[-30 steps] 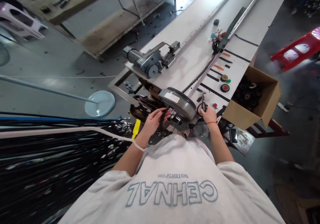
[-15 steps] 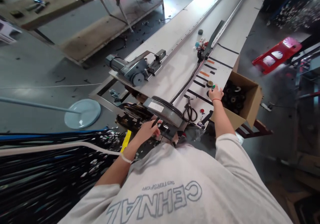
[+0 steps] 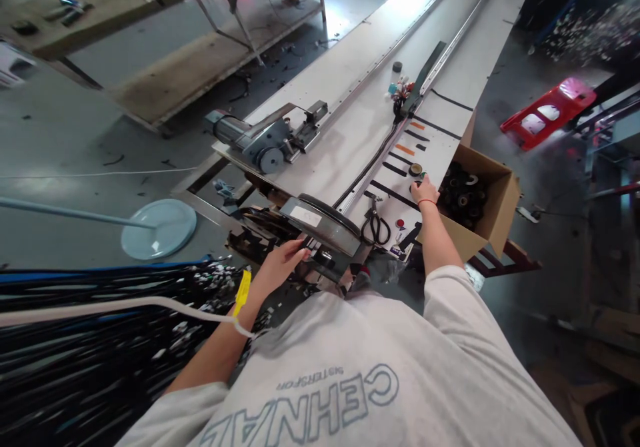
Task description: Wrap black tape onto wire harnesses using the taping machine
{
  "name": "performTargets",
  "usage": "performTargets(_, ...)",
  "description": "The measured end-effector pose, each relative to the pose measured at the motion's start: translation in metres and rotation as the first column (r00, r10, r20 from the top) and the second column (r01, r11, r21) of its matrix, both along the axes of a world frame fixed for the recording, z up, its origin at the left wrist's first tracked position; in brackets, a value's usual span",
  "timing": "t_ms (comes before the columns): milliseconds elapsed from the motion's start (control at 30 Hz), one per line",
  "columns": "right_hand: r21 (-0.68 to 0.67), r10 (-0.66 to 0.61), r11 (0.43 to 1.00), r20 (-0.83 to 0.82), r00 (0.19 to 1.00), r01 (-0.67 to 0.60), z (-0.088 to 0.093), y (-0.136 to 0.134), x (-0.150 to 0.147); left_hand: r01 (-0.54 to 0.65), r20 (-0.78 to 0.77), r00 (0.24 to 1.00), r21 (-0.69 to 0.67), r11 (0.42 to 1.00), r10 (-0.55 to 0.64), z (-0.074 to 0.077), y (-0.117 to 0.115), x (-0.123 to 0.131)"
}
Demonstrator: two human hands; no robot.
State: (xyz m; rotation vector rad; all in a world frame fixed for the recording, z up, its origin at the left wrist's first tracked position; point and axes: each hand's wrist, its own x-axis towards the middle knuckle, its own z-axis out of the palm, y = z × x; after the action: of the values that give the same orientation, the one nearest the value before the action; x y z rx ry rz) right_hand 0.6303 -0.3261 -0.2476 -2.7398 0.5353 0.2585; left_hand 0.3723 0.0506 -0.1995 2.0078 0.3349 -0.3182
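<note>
My left hand (image 3: 279, 268) is closed, its thumb and fingers pinching a small black strip (image 3: 305, 242) beside a large grey-black wheel (image 3: 325, 224) at the near end of the bench. My right hand (image 3: 425, 194) reaches to the bench's right side, fingers curled round a dark round piece (image 3: 414, 186) that looks like a roll of black tape; the fingers partly hide it. Just beyond lies a roll with a tan core (image 3: 415, 168), with a small green item (image 3: 423, 175) by the fingertips. Black-handled scissors (image 3: 376, 228) lie between the hands.
An open cardboard box (image 3: 493, 200) of black rolls stands right of the bench (image 3: 345, 124). Black and orange strips (image 3: 405, 149) lie along its right side. A motor unit (image 3: 260, 140) sits at the left. Bundled black cables (image 3: 100, 347) fill the lower left; a red plastic stool (image 3: 550, 114) stands right.
My left hand has shifted slightly left and down beside the wheel. My right hand has drawn its spread fingers in round the dark round piece. The whole view has shifted slightly.
</note>
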Motion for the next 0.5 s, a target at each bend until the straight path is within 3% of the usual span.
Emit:
performTargets(133, 0.169, -0.038, 0.985, 0.052, 0.998, 0.029, 0.002, -0.008, -0.003, -0.061, 0.021, 0.998, 0.008, 0.998, 0.060, 0.008, 0.019, -0.016)
performTargets(200, 0.235, -0.032, 0.972, 0.236, 0.971, -0.025, 0.003, -0.006, -0.019, -0.116, 0.008, 0.993, 0.016, 0.993, 0.116, 0.005, 0.043, -0.037)
performTargets(267, 0.292, -0.010, 0.946, 0.461, 0.887, -0.141, 0.010, 0.005, -0.048, -0.189, -0.011, 0.982, 0.029, 0.982, 0.190, -0.001, 0.070, -0.067)
performTargets(333, 0.351, -0.005, 0.895, 0.623, 0.782, -0.274, 0.029, 0.024, -0.090, -0.267, -0.059, 0.961, 0.067, 0.961, 0.271, -0.011, 0.090, -0.105)
performTargets(400, 0.382, -0.027, 0.850, 0.718, 0.696, -0.362, 0.058, 0.050, -0.140, -0.308, -0.186, 0.926, 0.124, 0.943, 0.327, -0.022, 0.095, -0.144)
performTargets(467, 0.436, -0.052, 0.791, 0.747, 0.663, -0.428, 0.089, 0.080, -0.188, -0.315, -0.322, 0.878, 0.165, 0.935, 0.353, -0.035, 0.084, -0.176)
performTargets(500, 0.470, -0.026, 0.730, 0.744, 0.668, -0.496, 0.101, 0.097, -0.208, -0.316, -0.361, 0.862, 0.167, 0.934, 0.356, -0.042, 0.074, -0.189)
